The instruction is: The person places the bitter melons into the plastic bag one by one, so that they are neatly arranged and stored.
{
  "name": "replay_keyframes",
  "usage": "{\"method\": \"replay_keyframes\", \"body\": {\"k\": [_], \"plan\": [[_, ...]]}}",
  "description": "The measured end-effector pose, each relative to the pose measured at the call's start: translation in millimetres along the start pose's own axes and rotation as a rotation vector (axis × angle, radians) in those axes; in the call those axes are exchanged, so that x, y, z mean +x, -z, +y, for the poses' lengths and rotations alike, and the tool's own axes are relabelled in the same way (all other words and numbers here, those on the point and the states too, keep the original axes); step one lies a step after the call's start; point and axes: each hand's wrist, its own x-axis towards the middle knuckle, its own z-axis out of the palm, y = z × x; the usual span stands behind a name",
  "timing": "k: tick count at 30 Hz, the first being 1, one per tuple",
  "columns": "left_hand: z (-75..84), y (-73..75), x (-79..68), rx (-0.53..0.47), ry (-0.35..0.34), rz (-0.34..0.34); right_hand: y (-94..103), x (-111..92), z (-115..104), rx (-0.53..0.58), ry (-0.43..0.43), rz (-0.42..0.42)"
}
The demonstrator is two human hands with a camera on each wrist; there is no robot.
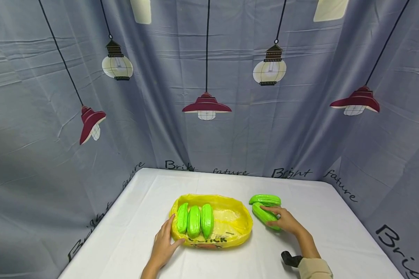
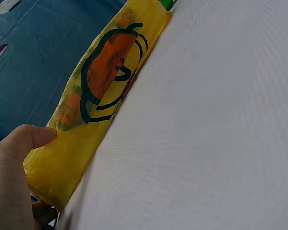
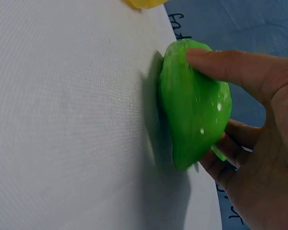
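Note:
A shallow oval basket or tray lined with yellow plastic [image 1: 230, 241] sits on the table, a cartoon print [image 2: 108, 72] on its outer side. Three glossy green, elongated ridged vegetables [image 1: 194, 221] lie side by side in its left half; their exact kind is unclear. My left hand [image 1: 162, 245] holds the container's left end, with the thumb [image 2: 36, 136] against its front wall and the fingers partly hidden around the end. To the right of the container, my right hand [image 1: 285, 221] grips another green vegetable [image 3: 189, 105] between thumb and fingers. Just behind it lies one more green vegetable [image 1: 265, 199].
White cloth covers the table [image 1: 139, 209]. A grey-blue curtain [image 1: 230, 143] printed with lamps and lettering surrounds its back and sides. A black object [image 1: 291, 259] juts out beside my right wrist, by the beige sleeve [image 1: 315, 268].

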Motion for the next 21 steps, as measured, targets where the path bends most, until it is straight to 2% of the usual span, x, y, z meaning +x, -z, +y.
{"method": "replay_keyframes", "body": {"k": [5, 9, 13, 21], "plan": [[0.4, 0.5, -0.3, 0.0, 0.005, 0.004, 0.6, -0.7, 1.0, 0.038, -0.058, -0.054], [1.0, 0.4, -1.2, 0.002, 0.005, 0.005, -0.4, -2.9, 2.3, 0.052, -0.037, -0.062], [1.3, 0.2, -1.5, 0.006, 0.001, 0.007, -4.9, -5.3, 2.9, 0.048, -0.042, -0.035], [2.8, 2.1, -0.2, -0.003, 0.02, -0.008, -16.4, -9.3, -1.3, 0.028, -0.162, 0.055]]}}
